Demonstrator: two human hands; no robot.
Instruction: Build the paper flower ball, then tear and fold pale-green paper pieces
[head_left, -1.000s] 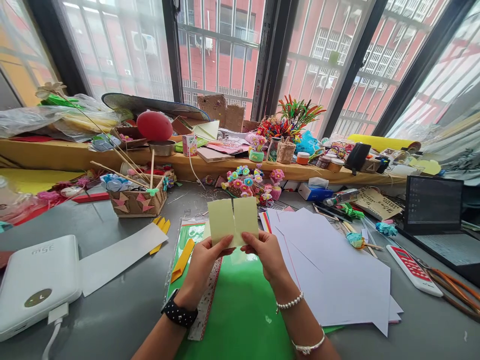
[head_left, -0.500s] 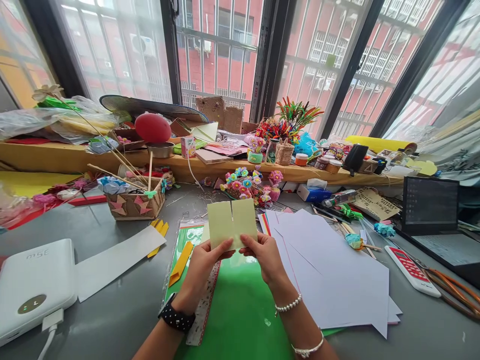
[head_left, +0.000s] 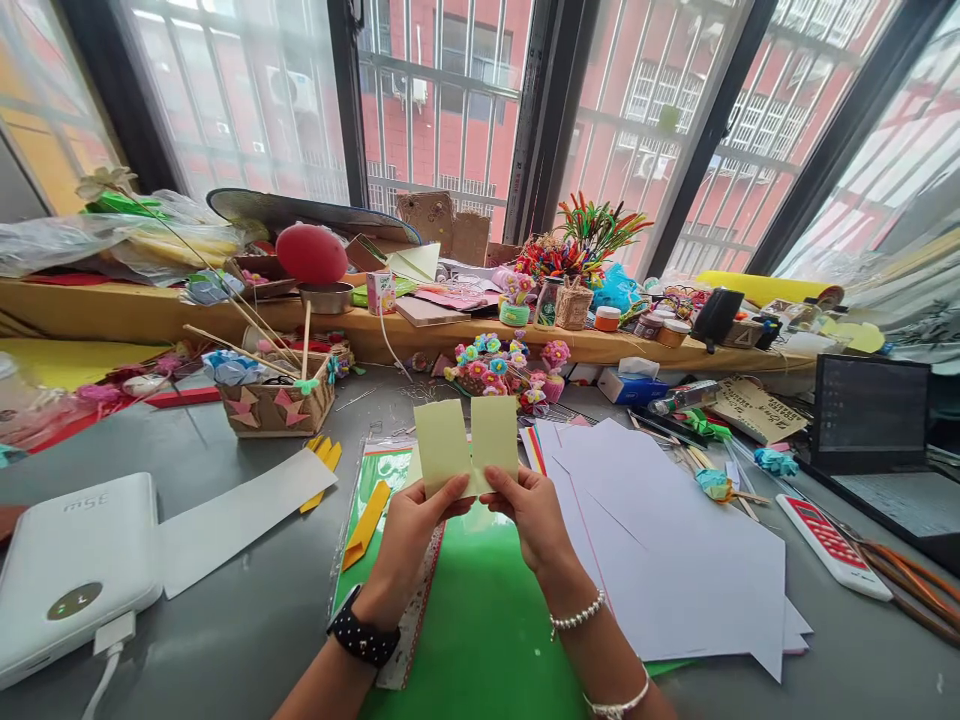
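Observation:
A pale yellow-green sheet of paper [head_left: 442, 445] is held upright between my two hands, over a green plastic folder [head_left: 480, 610]. A gap runs down its middle from the top edge nearly to the bottom. My left hand [head_left: 420, 515] pinches the lower left part, thumb in front. My right hand [head_left: 525, 505] pinches the lower right part in the same way. Whether the two halves still join at the bottom is hard to see between the thumbs. Under my left forearm lies a patterned ruler [head_left: 409, 630], with a folded yellow paper strip [head_left: 366, 525] beside it.
White paper sheets [head_left: 675, 540] are stacked at the right, near a calculator [head_left: 832, 545] and a laptop [head_left: 870, 420]. On the left are a power bank [head_left: 82, 570], a long white paper strip [head_left: 247, 520] and a cardboard basket [head_left: 277, 410]. Paper flowers [head_left: 495, 365] stand behind my hands.
The gap in the paper has widened and runs further down, its two halves now farther apart at the top. Both hands keep their pinch; the view has shifted slightly.

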